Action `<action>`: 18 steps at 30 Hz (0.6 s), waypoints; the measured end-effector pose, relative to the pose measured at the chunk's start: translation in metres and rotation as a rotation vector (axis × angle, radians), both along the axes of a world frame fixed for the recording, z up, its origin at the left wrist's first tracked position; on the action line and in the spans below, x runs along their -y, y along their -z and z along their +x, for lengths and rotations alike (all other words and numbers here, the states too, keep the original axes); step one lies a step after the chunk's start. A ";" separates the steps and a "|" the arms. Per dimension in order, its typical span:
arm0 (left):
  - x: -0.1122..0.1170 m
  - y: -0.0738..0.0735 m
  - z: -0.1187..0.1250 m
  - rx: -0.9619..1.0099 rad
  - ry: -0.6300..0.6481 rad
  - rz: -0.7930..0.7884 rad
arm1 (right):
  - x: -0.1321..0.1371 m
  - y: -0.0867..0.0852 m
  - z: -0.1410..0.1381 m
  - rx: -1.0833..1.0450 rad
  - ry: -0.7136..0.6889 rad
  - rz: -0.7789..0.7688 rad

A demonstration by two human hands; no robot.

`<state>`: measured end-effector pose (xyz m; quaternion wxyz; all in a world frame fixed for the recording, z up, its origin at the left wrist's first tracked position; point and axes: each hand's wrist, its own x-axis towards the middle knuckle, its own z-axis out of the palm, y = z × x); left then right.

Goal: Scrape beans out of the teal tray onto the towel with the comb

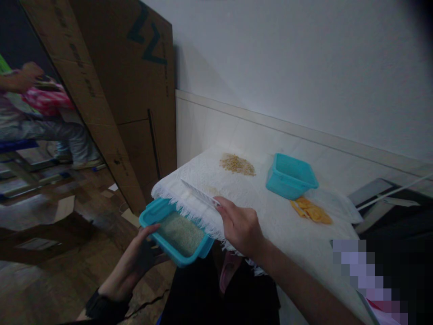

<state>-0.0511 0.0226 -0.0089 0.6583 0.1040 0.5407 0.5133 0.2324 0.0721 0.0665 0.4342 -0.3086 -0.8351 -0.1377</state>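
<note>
My left hand [140, 253] grips the near edge of a teal plastic container [154, 215] filled with pale grain, held just below the fringed edge of a white cloth [270, 212] that covers the table. My right hand [240, 225] rests on the cloth edge, fingers closed on a thin white flat card [198, 194] that slants toward the container. A small heap of tan grain [237, 164] lies farther back on the cloth. A second teal container [291, 175] stands to the right, with a yellow pile [311, 211] beside it.
Tall cardboard sheets [125, 90] lean against the wall on the left. Another person's legs and hand [43, 113] show at the far left over a wooden floor. A dark device with a white cable [385, 198] lies at the right.
</note>
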 end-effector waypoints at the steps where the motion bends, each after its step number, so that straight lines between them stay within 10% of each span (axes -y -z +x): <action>1: 0.000 0.000 -0.001 0.000 -0.005 0.000 | -0.011 0.003 -0.002 0.011 0.018 -0.003; 7: 0.000 -0.004 -0.003 0.013 -0.004 0.011 | -0.040 0.022 -0.012 0.129 0.027 -0.018; 18: 0.002 -0.006 -0.006 0.003 0.025 0.009 | 0.028 0.002 -0.011 0.068 -0.259 0.004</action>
